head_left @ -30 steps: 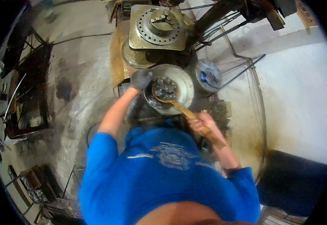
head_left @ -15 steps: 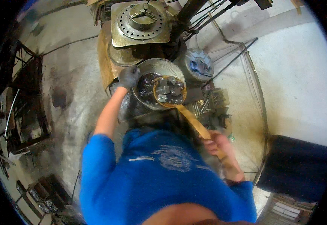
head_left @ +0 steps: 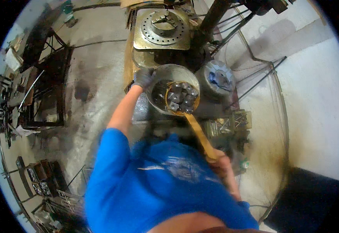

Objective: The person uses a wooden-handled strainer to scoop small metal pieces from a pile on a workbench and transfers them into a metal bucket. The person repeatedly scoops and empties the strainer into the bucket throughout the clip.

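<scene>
Blocks of dark metal [head_left: 183, 97] lie heaped in a round scoop [head_left: 166, 100], which sits over the right part of the mouth of a metal bucket [head_left: 177, 72], with dark liquid [head_left: 159, 90] showing beside it on the left. The right hand [head_left: 220, 160], bare, has its fingers wrapped around the lower end of the scoop's flat, yellowish handle [head_left: 199, 134]. The left hand [head_left: 143, 79], in a grey glove, bends its fingers over the bucket's left rim, in what looks like a steadying hold (the thumb is too hidden to be sure how firm it is). Judging by the full scoop and the wet shine on the blocks, the step in hand looks like lifting or draining a load at the bucket; whether the scoop's underside touches liquid or rim, I cannot tell. From here, any move calls for a level scoop and a firm right grip, since a load so far out on a long handle could easily tip. Beyond the bucket stands a machine plate [head_left: 140, 43] bearing a jawed chuck [head_left: 164, 25]; a blue-topped drum [head_left: 219, 77] stands to the right, and a tray of small metal parts [head_left: 225, 126] is nearer the person.
</scene>
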Demonstrator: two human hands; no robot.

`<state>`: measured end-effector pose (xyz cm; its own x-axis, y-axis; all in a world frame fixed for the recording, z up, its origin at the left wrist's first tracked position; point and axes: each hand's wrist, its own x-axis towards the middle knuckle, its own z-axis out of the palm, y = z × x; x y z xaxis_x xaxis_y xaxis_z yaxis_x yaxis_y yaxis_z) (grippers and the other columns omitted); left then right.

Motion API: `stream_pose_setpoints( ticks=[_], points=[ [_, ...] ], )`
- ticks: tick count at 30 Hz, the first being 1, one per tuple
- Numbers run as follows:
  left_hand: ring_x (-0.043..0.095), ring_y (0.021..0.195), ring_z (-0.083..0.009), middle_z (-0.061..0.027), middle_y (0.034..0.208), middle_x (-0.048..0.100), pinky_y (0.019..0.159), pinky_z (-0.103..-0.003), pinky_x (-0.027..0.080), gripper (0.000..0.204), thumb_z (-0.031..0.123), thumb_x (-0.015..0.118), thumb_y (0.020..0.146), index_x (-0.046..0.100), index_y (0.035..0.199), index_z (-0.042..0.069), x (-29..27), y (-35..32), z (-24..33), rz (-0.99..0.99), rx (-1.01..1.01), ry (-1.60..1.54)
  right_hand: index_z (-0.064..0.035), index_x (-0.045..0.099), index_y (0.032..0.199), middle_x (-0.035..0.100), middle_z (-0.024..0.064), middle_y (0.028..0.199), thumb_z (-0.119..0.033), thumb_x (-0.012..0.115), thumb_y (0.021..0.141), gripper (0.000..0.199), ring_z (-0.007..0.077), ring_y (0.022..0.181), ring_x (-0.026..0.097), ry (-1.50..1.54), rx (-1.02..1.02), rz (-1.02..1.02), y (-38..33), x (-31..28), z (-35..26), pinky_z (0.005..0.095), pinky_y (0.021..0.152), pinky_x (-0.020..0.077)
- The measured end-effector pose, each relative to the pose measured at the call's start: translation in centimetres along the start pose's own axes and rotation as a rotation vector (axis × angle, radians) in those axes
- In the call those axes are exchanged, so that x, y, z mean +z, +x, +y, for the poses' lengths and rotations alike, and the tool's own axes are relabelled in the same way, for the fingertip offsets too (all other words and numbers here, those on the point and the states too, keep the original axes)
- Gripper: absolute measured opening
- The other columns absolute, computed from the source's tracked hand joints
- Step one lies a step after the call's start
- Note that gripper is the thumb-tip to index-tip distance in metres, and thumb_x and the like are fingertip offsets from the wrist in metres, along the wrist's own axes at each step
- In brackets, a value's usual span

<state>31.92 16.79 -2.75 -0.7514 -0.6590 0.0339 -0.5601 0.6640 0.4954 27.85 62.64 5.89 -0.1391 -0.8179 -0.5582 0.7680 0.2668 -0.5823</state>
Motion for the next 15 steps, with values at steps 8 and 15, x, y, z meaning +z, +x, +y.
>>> stream_pose_setpoints(
  ticks=[8, 15],
  points=[
    [0.059, 0.078, -0.0326, -0.0137, 0.085, 0.062, 0.070, -0.042, 0.046, 0.026, 0.034, 0.051, 0.077, 0.064, 0.091, 0.017, 0.4, 0.0, -0.1, 0.057, 0.032, 0.033, 0.0030, 0.046, 0.105, 0.046, 0.0023, 0.070, -0.028, 0.065, 0.048, 0.068, 0.0093, 0.055, 0.041, -0.127, -0.068, 0.067, 0.3, -1.2, 0.1, 0.0194, 0.047, 0.0281],
    [0.060, 0.075, -0.0325, -0.0138, 0.083, 0.062, 0.069, -0.042, 0.047, 0.026, 0.034, 0.050, 0.078, 0.065, 0.089, 0.016, 0.4, 0.4, -0.4, 0.041, 0.022, 0.075, 0.0079, 0.042, 0.114, 0.057, 0.0084, 0.092, -0.030, 0.070, 0.052, 0.078, 0.0162, 0.075, 0.056, -0.069, -0.106, 0.055, 0.2, -3.2, 1.5, 0.0222, 0.064, 0.0422]
  ],
)
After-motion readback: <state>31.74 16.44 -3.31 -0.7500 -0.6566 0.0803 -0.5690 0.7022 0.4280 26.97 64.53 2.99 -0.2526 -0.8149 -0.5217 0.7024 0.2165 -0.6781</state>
